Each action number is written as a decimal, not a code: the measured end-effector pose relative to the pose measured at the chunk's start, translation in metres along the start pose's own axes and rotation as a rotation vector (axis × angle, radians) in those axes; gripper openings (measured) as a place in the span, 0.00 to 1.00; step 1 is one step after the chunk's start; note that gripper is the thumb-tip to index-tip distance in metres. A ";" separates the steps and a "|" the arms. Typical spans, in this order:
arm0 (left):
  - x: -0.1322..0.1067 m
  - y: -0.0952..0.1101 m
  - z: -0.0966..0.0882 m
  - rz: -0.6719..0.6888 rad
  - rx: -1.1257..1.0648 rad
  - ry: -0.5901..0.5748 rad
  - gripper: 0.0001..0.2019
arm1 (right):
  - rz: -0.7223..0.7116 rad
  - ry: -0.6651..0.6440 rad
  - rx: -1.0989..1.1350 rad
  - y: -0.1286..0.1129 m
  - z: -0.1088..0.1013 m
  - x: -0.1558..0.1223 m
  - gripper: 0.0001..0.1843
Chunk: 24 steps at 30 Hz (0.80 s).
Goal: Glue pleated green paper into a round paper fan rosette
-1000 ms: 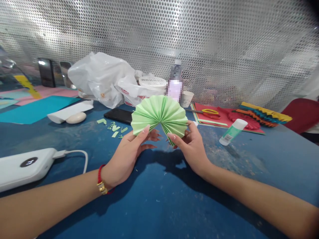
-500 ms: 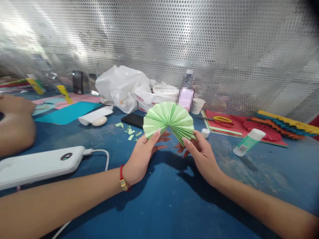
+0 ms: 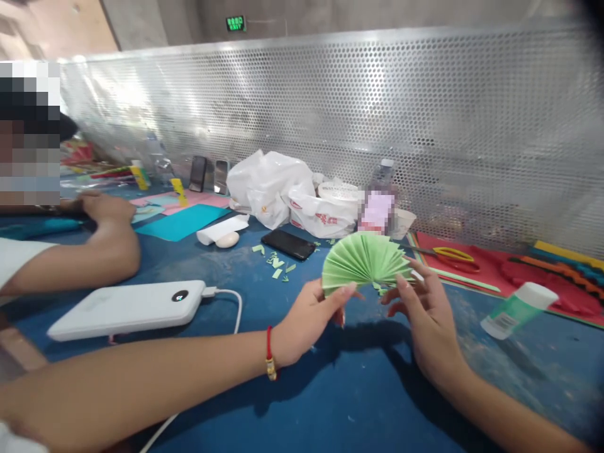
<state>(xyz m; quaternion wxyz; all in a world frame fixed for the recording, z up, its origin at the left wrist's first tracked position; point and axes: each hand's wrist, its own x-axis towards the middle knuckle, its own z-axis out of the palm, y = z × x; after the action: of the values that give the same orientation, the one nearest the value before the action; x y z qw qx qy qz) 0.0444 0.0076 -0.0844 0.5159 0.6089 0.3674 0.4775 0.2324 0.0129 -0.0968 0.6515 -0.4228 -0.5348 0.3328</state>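
We note the green paper fan (image 3: 364,261) now sits lower, just above the fingers. The left hand (image 3: 309,318) grasps its lower edge; the right hand (image 3: 427,321) has spread, fingertips at the fan's edge, grip unclear. A phone (image 3: 287,244) lies beyond the fingers.

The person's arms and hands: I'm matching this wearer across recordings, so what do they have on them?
No sleeves show on either forearm. The left hand and right hand have long fingernails. A red cord bracelet with a gold-coloured charm circles the left wrist; nothing shows on the right wrist.
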 end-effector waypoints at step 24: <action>0.014 0.012 -0.014 -0.164 -0.628 0.460 0.24 | -0.082 -0.204 -0.125 0.002 0.018 -0.006 0.27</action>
<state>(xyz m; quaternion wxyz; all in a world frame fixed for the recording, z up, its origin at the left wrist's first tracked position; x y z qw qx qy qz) 0.0342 0.0224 -0.0694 0.6178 0.2675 0.3569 0.6476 0.2142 0.0122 -0.0995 0.5790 -0.4045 -0.6349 0.3131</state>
